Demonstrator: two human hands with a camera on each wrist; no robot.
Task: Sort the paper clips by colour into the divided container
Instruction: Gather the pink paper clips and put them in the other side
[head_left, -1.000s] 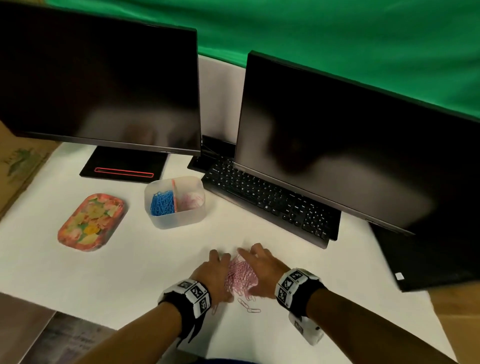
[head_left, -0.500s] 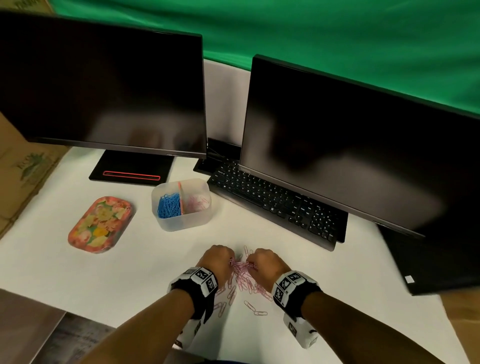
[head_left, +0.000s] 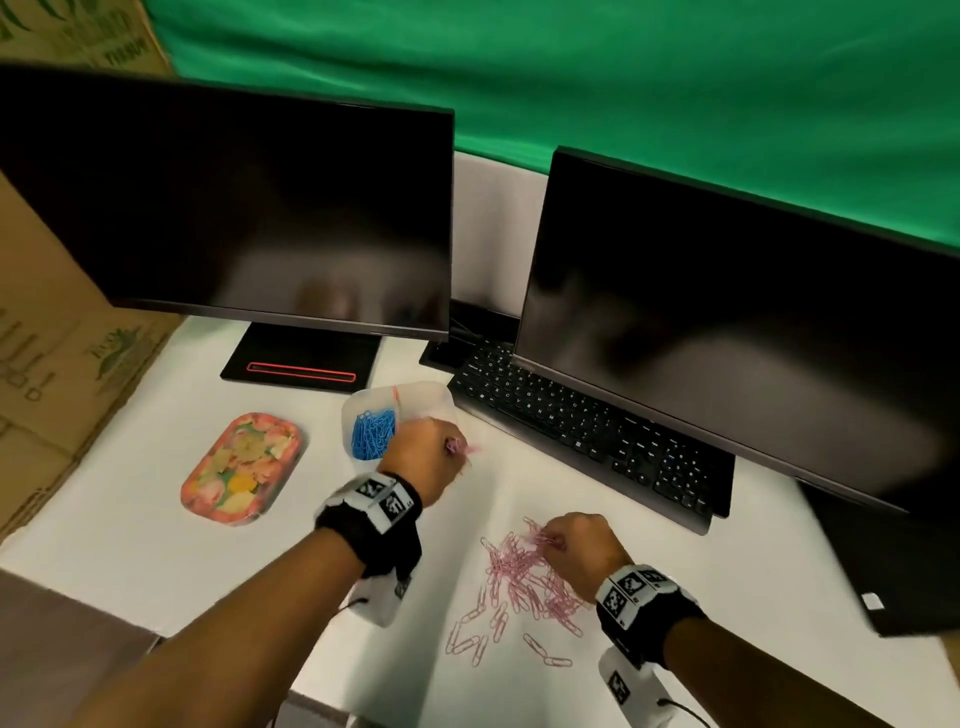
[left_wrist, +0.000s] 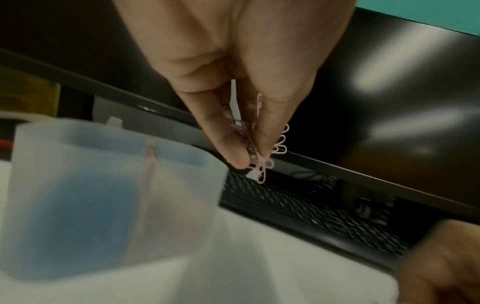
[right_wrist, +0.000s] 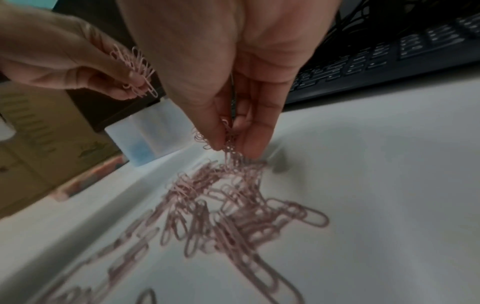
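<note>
Two hands work over the white tabletop (head_left: 156, 545): the left hand (head_left: 423, 457) pinches a small bunch of pink clips (left_wrist: 262, 152) between thumb and fingertips, raised just beside the near right rim of the translucent divided container (head_left: 447, 402), whose left compartment holds the blue paper clips (head_left: 371, 434). The right hand (head_left: 582, 545), fingers curled, grips a few clips at the far edge of the loose pink paper clip pile (head_left: 524, 582) lying nearer the person, in front of the black keyboard (head_left: 587, 431).
</note>
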